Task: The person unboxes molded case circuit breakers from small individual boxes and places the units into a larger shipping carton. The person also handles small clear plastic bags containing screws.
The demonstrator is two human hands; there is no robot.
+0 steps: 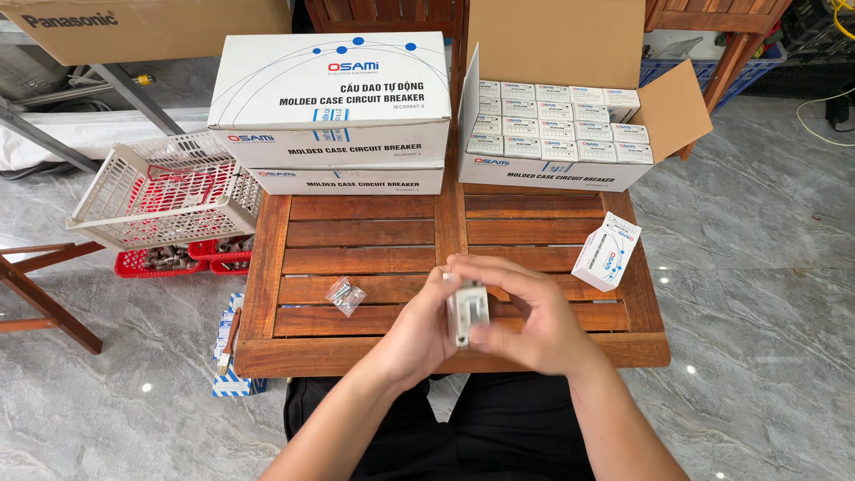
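Hands meet low in the middle of the frame, over the front edge of the slatted wooden tabletop [356, 233]. The left hand [426, 331] and the right hand [525, 321] are both clamped on one small white breaker [466, 310], the left gripping it from the left side and the right curling its fingers [494, 272] over the top and right side. The breaker stands with its long axis running from the top of the frame toward the bottom, its narrow face toward the camera.

Left of the hands, one small clear bag of screws [345, 295] lies on the tabletop. At the right of the tabletop, one small white carton [606, 251] stands tilted. Along the upper edge sit two closed white boxes [329, 111], stacked one on the other, and one open box [557, 134] at the upper right filled with rows of small cartons. One white plastic basket [160, 191] leans at the left of the frame over red trays [142, 261] on the floor.
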